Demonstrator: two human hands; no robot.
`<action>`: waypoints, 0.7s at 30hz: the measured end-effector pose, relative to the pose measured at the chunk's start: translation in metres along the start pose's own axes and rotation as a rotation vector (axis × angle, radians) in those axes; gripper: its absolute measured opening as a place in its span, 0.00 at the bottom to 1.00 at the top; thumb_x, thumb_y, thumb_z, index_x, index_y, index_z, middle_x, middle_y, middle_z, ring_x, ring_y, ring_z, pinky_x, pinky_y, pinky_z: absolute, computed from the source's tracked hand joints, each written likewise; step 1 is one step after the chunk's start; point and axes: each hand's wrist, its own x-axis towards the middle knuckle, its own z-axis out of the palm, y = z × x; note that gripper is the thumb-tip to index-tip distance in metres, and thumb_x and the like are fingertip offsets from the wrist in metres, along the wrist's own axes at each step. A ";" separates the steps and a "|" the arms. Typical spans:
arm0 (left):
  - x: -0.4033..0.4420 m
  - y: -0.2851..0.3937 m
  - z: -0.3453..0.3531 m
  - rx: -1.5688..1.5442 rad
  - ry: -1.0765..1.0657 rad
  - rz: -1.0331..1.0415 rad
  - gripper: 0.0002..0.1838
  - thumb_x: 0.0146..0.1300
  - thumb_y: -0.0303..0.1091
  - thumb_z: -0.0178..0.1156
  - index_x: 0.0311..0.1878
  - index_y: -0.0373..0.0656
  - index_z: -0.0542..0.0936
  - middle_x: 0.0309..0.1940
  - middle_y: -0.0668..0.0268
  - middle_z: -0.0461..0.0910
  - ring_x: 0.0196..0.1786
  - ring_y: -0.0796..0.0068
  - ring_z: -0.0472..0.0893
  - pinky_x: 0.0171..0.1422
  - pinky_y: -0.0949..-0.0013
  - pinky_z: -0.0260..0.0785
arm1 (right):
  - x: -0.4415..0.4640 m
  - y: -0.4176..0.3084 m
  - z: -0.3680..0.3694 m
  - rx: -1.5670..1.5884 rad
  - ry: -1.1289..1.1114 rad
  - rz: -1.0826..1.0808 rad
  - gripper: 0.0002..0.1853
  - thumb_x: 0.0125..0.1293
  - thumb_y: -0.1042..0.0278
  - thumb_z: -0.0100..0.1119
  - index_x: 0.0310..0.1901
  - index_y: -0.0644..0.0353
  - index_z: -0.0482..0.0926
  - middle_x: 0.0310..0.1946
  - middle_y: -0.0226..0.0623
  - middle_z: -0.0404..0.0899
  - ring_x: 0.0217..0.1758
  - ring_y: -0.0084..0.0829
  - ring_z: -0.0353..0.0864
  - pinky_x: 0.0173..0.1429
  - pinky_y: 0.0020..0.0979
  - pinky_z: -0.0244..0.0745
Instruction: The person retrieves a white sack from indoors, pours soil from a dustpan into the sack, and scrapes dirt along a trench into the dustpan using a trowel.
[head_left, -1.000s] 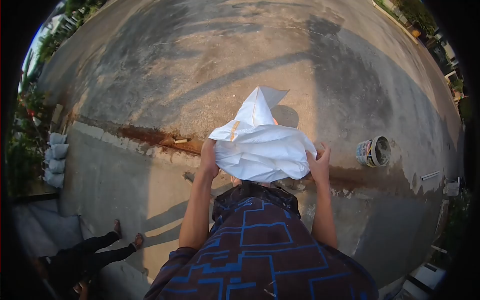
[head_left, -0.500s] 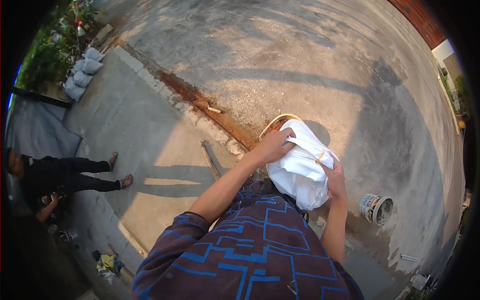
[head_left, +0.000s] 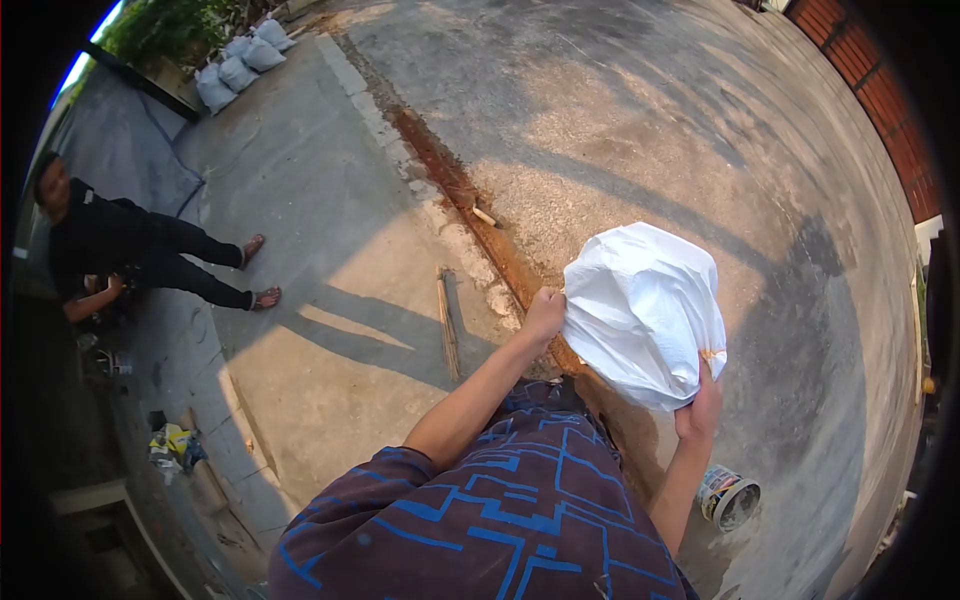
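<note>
A white woven sack [head_left: 640, 310], puffed out and wrinkled, hangs between my two hands in front of my body. My left hand [head_left: 545, 313] is closed on its left edge. On the lower right edge, beside a small orange tie or mark, my right hand [head_left: 702, 406] grips the same sack. The sack's contents, if any, are hidden. Below it runs a narrow trench of reddish-brown soil [head_left: 515, 272] along the broken concrete edge.
A bucket [head_left: 730, 499] lies tipped near my right forearm. On the concrete at left lies a stick broom [head_left: 446, 325]. A person in dark clothes [head_left: 150, 250] stands at far left. Several filled sacks [head_left: 240, 62] sit at the back left, and a small block [head_left: 484, 216] lies by the trench.
The sack has been raised and spread wider, away from my body. Both hands have moved forward with it, the left now on its outer edge. My view has turned slightly.
</note>
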 end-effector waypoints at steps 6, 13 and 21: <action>0.000 0.021 -0.011 -1.138 -0.311 -0.374 0.19 0.72 0.31 0.40 0.59 0.30 0.70 0.56 0.50 0.77 0.59 0.60 0.77 0.65 0.55 0.69 | 0.039 0.010 -0.073 -0.040 -0.006 0.135 0.26 0.67 0.68 0.56 0.65 0.65 0.63 0.58 0.44 0.73 0.57 0.39 0.77 0.57 0.41 0.76; -0.040 0.068 -0.036 -0.821 -0.422 -0.138 0.33 0.62 0.33 0.46 0.70 0.32 0.53 0.69 0.48 0.59 0.69 0.57 0.65 0.72 0.55 0.59 | 0.018 0.095 -0.055 -1.168 -0.017 -0.319 0.28 0.65 0.69 0.56 0.65 0.65 0.62 0.58 0.44 0.74 0.58 0.37 0.77 0.59 0.37 0.73; -0.043 0.060 -0.029 0.291 -0.258 0.519 0.39 0.50 0.32 0.70 0.65 0.34 0.63 0.54 0.44 0.75 0.60 0.50 0.75 0.62 0.59 0.67 | 0.004 0.083 -0.050 -0.038 0.045 0.005 0.26 0.66 0.71 0.53 0.65 0.68 0.65 0.58 0.48 0.74 0.62 0.41 0.75 0.67 0.39 0.68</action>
